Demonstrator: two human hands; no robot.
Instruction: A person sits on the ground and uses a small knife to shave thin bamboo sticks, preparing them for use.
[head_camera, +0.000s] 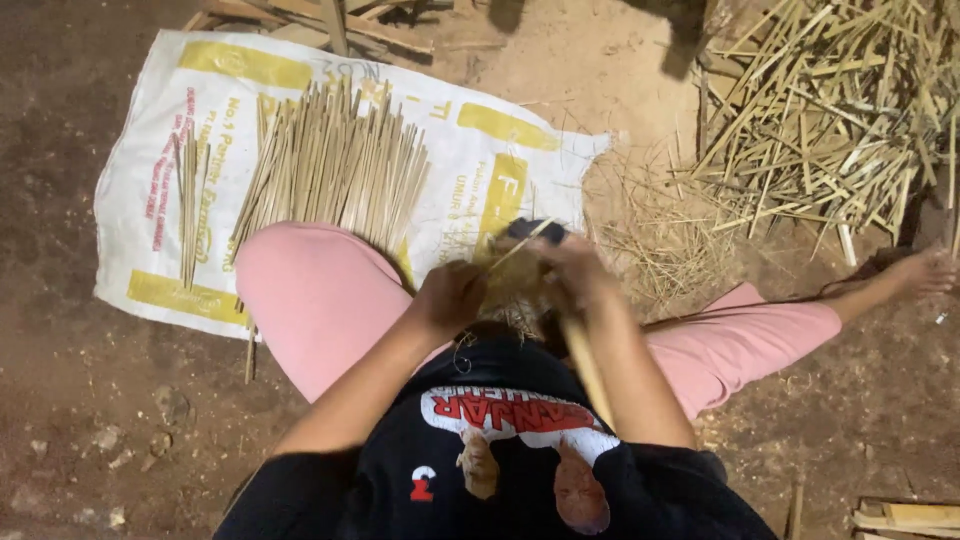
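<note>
The left hand (450, 295) was clenched around a thin bamboo stick (580, 350) held over the lap; the right hand (572, 268) gripped a dark-handled knife (532, 230) against that stick, both hands close together; a bundle of split sticks (335, 165) lay on a white sack (180, 110) beyond the left knee; bamboo offcuts (830, 120) were heaped well apart, to the right.

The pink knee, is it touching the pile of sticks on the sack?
Touching. The head view shows the pink knee lying over the lower ends of the stick pile, with no gap between them.
</note>
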